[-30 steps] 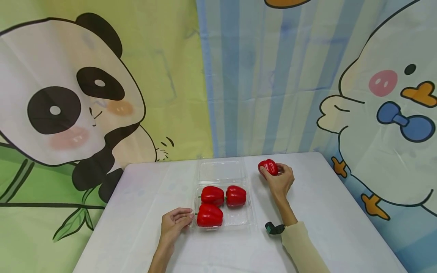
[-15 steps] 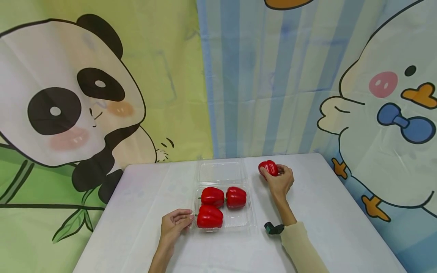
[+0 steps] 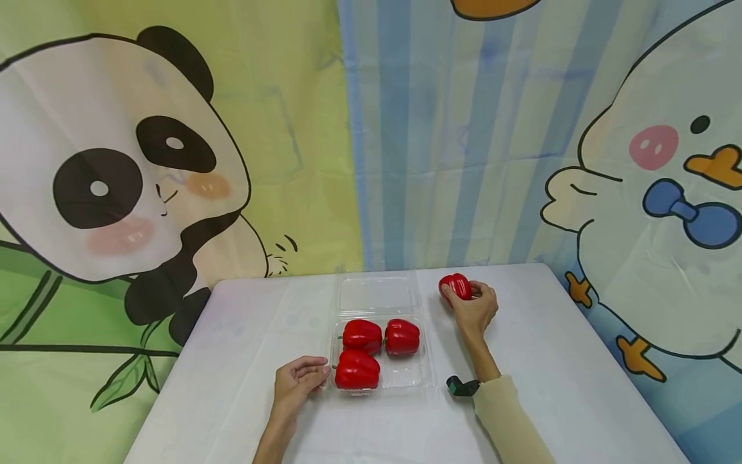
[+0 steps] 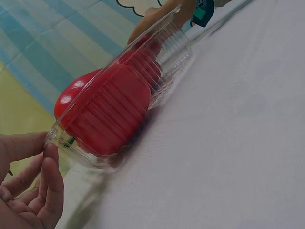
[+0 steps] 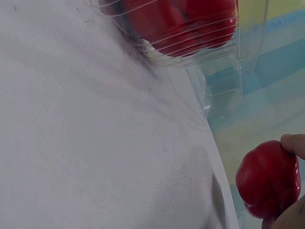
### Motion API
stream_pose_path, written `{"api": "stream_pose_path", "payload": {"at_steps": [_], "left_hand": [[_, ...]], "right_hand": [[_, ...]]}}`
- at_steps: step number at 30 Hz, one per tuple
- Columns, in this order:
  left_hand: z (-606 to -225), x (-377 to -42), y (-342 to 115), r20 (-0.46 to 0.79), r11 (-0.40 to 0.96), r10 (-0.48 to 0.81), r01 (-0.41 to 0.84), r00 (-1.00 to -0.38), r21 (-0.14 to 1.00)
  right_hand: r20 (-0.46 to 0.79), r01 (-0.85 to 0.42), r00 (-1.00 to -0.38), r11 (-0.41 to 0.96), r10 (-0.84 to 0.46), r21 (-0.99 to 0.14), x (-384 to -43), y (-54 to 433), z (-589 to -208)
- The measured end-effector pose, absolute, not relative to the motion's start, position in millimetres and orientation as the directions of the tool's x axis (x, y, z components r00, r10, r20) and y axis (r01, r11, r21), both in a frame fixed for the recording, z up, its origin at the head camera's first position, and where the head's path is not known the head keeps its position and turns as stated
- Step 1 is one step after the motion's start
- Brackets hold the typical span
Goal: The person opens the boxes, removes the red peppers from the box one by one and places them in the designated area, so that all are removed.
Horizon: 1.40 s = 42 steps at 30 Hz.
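Observation:
In the head view, my right hand (image 3: 476,308) grips a red bell pepper (image 3: 455,287) near the table's back edge; the right wrist view shows that bell pepper (image 5: 268,179) with a thumb on its side. A clear plastic clamshell box (image 3: 404,376) lies at the middle with its lid (image 3: 377,293) folded back. Three more red bell peppers (image 3: 357,370) sit in its base, two on the left and one at the back right. My left hand (image 4: 31,183) pinches the box's left rim between thumb and finger, the other fingers loosely curled below.
A white cloth covers the table (image 3: 232,386). Right behind it hangs a printed curtain (image 3: 429,161) with a panda and a white bird. A small dark wrist device (image 3: 462,386) sits by the right sleeve (image 3: 510,419).

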<state>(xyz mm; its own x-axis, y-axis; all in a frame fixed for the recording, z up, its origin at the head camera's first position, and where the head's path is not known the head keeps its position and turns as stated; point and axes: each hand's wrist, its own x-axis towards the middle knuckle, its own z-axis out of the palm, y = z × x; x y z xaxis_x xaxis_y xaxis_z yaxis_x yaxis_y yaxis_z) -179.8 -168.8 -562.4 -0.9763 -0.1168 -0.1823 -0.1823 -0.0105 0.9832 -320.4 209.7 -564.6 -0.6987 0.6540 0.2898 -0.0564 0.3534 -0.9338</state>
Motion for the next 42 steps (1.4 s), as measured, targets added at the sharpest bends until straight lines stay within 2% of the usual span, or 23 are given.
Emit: {"api": "stream_pose_path", "payload": {"at_steps": [21, 42], "left_hand": [[-563, -179, -168, -0.201, -0.005, -0.126, -0.202, -0.971, 0.979], [-563, -179, -169, -0.179, -0.019, -0.114, -0.178, -0.977, 0.984]], "right_hand": [[0.249, -0.029, -0.718, 0.33, 0.65, -0.944, -327, 211, -565], [0.218, -0.006, -0.697, 0.299, 0.683, -0.954, -337, 210, -565]]}}
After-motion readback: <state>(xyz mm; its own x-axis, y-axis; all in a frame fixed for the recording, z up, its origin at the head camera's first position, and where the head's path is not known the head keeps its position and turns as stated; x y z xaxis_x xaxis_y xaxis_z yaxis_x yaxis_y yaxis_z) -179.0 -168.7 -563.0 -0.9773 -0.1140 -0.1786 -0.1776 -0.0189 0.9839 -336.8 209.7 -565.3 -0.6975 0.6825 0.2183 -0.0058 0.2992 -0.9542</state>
